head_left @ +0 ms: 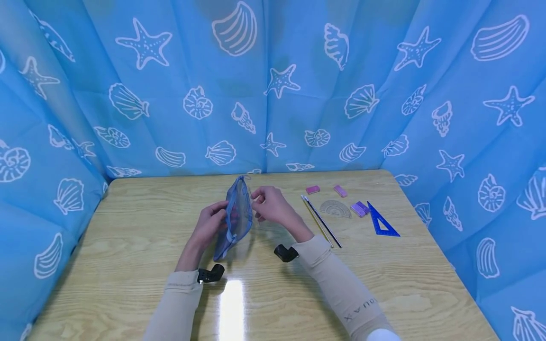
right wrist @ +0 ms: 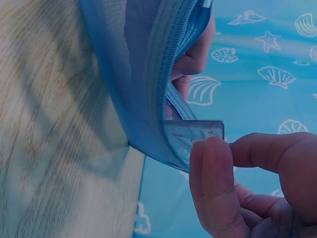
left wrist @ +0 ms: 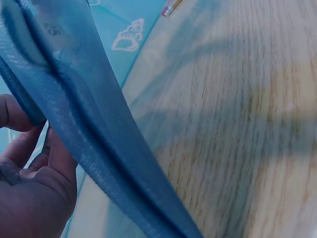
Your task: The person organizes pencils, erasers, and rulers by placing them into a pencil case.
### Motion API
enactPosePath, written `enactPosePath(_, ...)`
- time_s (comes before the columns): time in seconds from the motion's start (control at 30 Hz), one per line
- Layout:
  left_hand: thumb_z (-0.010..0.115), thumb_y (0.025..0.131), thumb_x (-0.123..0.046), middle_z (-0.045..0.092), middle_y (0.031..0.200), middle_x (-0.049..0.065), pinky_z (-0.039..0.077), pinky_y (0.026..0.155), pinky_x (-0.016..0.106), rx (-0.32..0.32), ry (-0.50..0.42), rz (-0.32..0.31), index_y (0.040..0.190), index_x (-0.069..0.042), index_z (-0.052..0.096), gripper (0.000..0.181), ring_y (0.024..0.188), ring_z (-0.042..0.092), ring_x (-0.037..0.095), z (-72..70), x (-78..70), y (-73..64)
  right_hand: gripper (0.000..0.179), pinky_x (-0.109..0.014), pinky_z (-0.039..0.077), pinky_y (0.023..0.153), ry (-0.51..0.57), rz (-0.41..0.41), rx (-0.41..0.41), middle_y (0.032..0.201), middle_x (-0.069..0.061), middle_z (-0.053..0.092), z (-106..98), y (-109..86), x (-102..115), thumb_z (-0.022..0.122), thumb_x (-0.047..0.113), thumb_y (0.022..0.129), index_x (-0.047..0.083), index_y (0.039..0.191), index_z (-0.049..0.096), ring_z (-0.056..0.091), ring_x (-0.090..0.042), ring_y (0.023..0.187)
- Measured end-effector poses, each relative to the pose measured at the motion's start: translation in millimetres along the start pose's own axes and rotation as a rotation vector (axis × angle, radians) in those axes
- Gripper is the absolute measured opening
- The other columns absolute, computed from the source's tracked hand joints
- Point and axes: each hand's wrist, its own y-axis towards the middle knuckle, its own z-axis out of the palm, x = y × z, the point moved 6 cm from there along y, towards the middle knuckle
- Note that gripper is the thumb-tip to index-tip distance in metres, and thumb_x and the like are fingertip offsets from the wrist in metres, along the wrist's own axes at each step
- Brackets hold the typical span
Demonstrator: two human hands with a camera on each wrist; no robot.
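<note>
A blue mesh zip pouch [head_left: 228,234] stands on edge above the table, its zipper side spread open. My left hand [head_left: 209,220] grips it from the left, thumb and fingers pinching the zipper edge in the left wrist view. On the other side, my right hand [head_left: 273,206] pinches a clear plastic strip with markings, which looks like a ruler [right wrist: 214,129]. The strip's far part lies inside the pouch mouth in the right wrist view; its full length is hidden by the mesh and fingers.
To the right lie a yellow pencil [head_left: 317,221], a dark pencil [head_left: 326,222], a clear protractor [head_left: 335,209], a blue set square [head_left: 382,222] and small pink and purple blocks like erasers [head_left: 313,189]. A blue shell-print curtain [head_left: 239,156] borders the wooden table [head_left: 141,237].
</note>
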Motion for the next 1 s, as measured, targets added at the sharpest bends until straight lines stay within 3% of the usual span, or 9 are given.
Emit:
enactPosePath(0.27, 0.043, 0.099, -0.004, 0.058, 0.132, 0.022, 0.059, 0.084, 0.029, -0.018, 0.0, -0.009, 0.142, 0.002, 0.054, 0.044, 0.102, 0.065, 0.018, 0.3, 1.1, 1.5, 0.02, -0.04, 0.064, 0.064, -0.054, 0.022, 0.011, 0.08, -0.01, 0.06, 4, 3.2, 2, 0.058, 0.003, 0.098, -0.005, 0.117, 0.06, 0.065, -0.017, 0.058)
enactPosePath(0.43, 0.043, 0.1, -0.003, 0.059, 0.131, 0.024, 0.06, 0.087, 0.032, -0.008, -0.005, 0.013, 0.141, 0.005, 0.053, 0.043, 0.099, 0.066, 0.016, 1.3, 0.9, 0.8, 0.021, -0.044, 0.064, 0.067, -0.074, 0.006, 0.015, 0.077, -0.01, 0.061, 6, 4.3, 5, 0.058, 0.003, 0.098, -0.006, 0.117, 0.061, 0.064, -0.017, 0.055)
enactPosePath(0.6, 0.042, 0.101, -0.003, 0.059, 0.13, 0.024, 0.06, 0.086, 0.03, 0.002, -0.009, 0.032, 0.142, 0.006, 0.052, 0.043, 0.098, 0.067, 0.015, 1.3, 0.0, -1.0, 0.025, -0.04, 0.064, 0.065, -0.094, -0.017, 0.031, 0.073, -0.008, 0.061, 10, 5.6, 8, 0.059, 0.006, 0.099, -0.007, 0.121, 0.061, 0.065, -0.017, 0.055)
enactPosePath(0.87, 0.041, 0.102, 0.0, 0.062, 0.13, 0.025, 0.06, 0.081, 0.026, 0.016, -0.028, 0.06, 0.142, 0.006, 0.051, 0.042, 0.095, 0.069, 0.01, 0.1, -2.0, -4.2, 0.029, -0.032, 0.06, 0.06, -0.118, -0.068, 0.061, 0.087, -0.014, 0.067, 8, -0.3, 7, 0.062, 0.012, 0.101, -0.006, 0.123, 0.062, 0.068, -0.043, 0.084)
enactPosePath(1.0, 0.04, 0.103, -0.001, 0.062, 0.13, 0.024, 0.06, 0.083, 0.027, 0.03, -0.033, 0.077, 0.142, 0.007, 0.051, 0.041, 0.095, 0.069, 0.01, -0.6, -2.7, -5.5, 0.028, -0.026, 0.054, 0.058, -0.148, -0.133, 0.044, 0.091, -0.013, 0.067, 1, -6.2, 1, 0.062, 0.012, 0.1, -0.004, 0.122, 0.064, 0.067, -0.043, 0.084)
